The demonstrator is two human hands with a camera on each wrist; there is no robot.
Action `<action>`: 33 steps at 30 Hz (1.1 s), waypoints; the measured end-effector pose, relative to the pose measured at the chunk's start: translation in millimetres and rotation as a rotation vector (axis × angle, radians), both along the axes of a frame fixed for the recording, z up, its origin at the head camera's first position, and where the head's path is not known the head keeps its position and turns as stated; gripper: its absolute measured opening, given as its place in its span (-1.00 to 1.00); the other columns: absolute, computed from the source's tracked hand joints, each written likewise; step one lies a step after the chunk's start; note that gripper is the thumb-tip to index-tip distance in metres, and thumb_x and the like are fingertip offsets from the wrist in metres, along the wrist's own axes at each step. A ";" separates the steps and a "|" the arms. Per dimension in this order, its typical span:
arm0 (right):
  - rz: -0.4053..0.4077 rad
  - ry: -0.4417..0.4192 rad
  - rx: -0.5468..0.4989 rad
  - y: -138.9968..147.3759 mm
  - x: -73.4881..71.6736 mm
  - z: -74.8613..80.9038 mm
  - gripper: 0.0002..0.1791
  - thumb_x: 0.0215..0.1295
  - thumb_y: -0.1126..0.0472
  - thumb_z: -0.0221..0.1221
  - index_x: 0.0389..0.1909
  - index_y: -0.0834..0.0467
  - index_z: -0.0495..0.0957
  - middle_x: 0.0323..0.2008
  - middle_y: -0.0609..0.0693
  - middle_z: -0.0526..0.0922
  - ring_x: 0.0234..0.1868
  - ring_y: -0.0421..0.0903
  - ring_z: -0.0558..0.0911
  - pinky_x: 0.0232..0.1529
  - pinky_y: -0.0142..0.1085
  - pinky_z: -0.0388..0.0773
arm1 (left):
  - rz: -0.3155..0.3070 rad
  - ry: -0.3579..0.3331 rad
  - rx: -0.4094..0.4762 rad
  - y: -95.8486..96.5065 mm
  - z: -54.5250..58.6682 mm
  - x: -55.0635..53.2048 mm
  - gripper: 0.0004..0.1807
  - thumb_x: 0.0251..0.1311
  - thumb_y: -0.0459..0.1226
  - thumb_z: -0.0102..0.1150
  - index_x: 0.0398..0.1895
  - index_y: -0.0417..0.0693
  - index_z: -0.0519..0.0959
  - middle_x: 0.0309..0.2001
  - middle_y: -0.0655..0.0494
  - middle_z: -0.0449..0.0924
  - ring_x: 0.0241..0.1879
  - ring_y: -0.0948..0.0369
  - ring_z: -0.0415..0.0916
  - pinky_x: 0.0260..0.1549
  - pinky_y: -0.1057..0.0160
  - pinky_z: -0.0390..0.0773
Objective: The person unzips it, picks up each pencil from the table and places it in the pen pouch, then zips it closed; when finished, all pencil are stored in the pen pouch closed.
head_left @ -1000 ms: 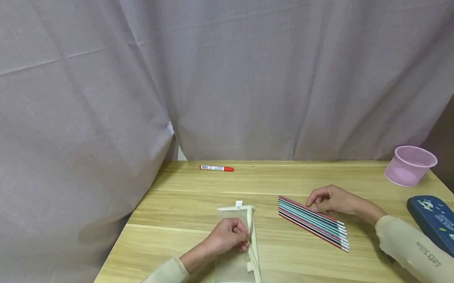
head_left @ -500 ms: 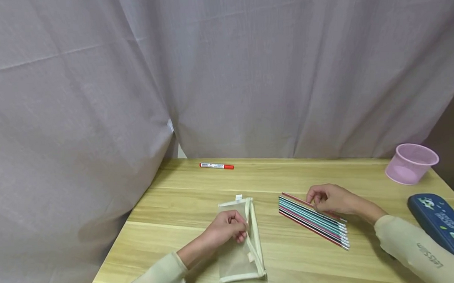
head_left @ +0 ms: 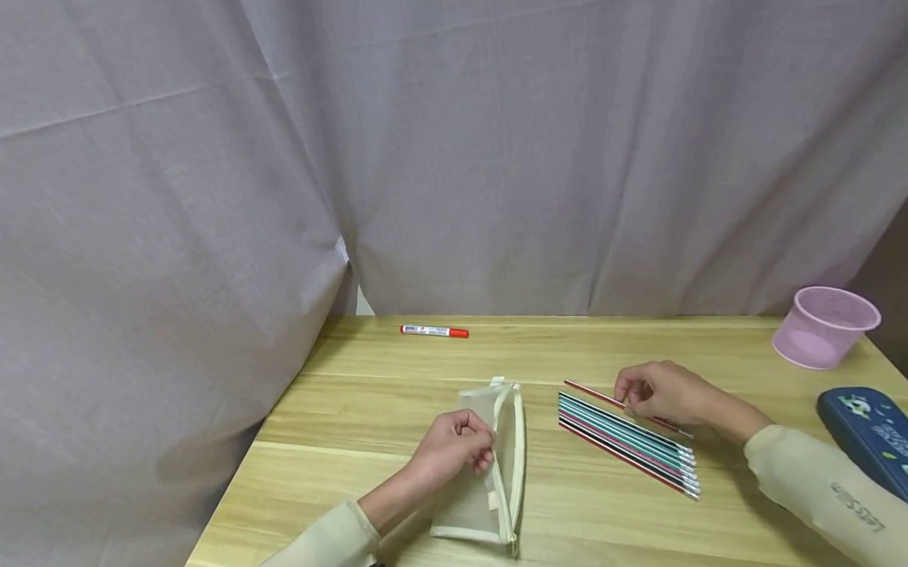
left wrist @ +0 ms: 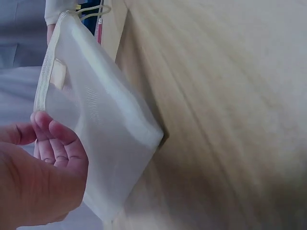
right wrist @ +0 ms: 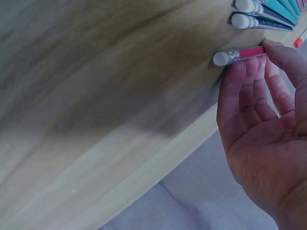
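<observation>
My left hand (head_left: 452,450) pinches the zipper edge of a cream mesh pencil pouch (head_left: 465,517), whose zipped side gapes open. In the left wrist view the pouch (left wrist: 110,129) stands lifted from the table, its edge between thumb and index finger. A red pencil (head_left: 589,390) with a white eraser is in the fingers of my right hand (head_left: 671,393), just apart from a row of several pencils (head_left: 625,444) in black, teal, pink and red. The right wrist view shows the pencil (right wrist: 249,52) between thumb and fingers, eraser end toward the camera.
At the back of the wooden table (head_left: 338,404) lies a red-and-white marker (head_left: 433,331). A pink mesh basket (head_left: 823,329) stands at the back right, with a dark blue pencil case (head_left: 880,444) in front of it. Grey cloth (head_left: 464,150) hangs behind.
My right hand has drawn the red pencil away from the row, toward the back. My left hand has raised the pouch's zipper edge, and the opening has widened.
</observation>
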State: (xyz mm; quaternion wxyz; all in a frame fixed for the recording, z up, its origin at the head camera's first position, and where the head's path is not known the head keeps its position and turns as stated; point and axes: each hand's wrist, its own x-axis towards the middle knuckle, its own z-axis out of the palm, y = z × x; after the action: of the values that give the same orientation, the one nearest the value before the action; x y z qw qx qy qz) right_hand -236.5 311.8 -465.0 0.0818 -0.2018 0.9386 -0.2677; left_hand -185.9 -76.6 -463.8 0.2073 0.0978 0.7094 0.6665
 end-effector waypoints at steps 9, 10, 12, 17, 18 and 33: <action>-0.015 0.095 0.023 -3.3 -2.4 18.3 -0.80 0.17 0.37 0.32 -0.24 0.04 0.66 -0.45 -0.21 0.62 -0.46 -0.33 0.48 -0.46 -0.44 0.42 | 0.036 0.009 -0.042 3.7 9.3 -2.1 -0.94 0.23 -0.40 0.17 -0.29 -0.26 0.58 -0.55 0.10 0.64 -0.54 0.28 0.59 -0.48 0.41 0.63; -0.017 0.117 0.005 -5.1 -1.8 22.5 -0.81 0.17 0.37 0.32 -0.23 0.06 0.65 -0.43 -0.20 0.63 -0.46 -0.33 0.49 -0.48 -0.43 0.43 | 0.041 0.013 -0.051 4.1 10.0 -2.6 -0.94 0.23 -0.41 0.17 -0.30 -0.26 0.59 -0.54 0.10 0.65 -0.54 0.28 0.60 -0.48 0.41 0.63; -0.020 0.151 -0.049 -10.0 0.7 31.0 -0.81 0.19 0.37 0.33 -0.20 0.09 0.64 -0.40 -0.16 0.66 -0.44 -0.34 0.52 -0.47 -0.42 0.48 | 0.055 0.028 -0.073 4.8 11.6 -3.5 -0.94 0.20 -0.41 0.17 -0.31 -0.26 0.59 -0.54 0.09 0.66 -0.54 0.27 0.61 -0.49 0.41 0.63; -0.023 0.089 -0.337 -31.3 12.5 47.2 -0.76 0.22 0.44 0.29 -0.10 0.22 0.57 -0.30 0.01 0.69 -0.35 -0.30 0.64 -0.55 -0.27 0.68 | 0.071 0.053 -0.119 6.7 13.9 -6.7 -0.91 0.18 -0.41 0.18 -0.29 -0.27 0.61 -0.52 0.09 0.70 -0.53 0.27 0.64 -0.50 0.41 0.60; -0.025 0.042 -0.426 -36.7 15.8 49.3 -0.72 0.24 0.46 0.26 -0.05 0.23 0.54 -0.28 0.02 0.68 -0.33 -0.28 0.67 -0.55 -0.21 0.72 | 0.070 0.056 -0.122 7.0 14.2 -7.4 -0.91 0.18 -0.40 0.18 -0.28 -0.27 0.61 -0.51 0.09 0.71 -0.52 0.27 0.64 -0.49 0.40 0.60; -0.212 -0.238 -1.047 -129.6 65.2 34.6 -0.58 0.40 0.49 0.16 0.15 0.11 0.31 -0.17 0.04 0.58 -0.22 -0.06 0.78 -0.24 0.08 0.83 | 0.059 0.065 -0.062 20.7 21.2 -6.6 -0.88 0.21 -0.46 0.24 -0.21 -0.32 0.61 -0.45 0.00 0.75 -0.48 0.27 0.67 -0.38 0.37 0.66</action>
State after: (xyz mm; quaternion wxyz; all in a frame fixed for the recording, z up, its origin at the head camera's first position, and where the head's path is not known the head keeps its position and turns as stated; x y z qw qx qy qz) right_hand -171.4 182.2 -430.4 0.0489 -0.0882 0.6795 -0.7267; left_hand -192.5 -55.9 -442.6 0.1671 0.0920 0.7387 0.6465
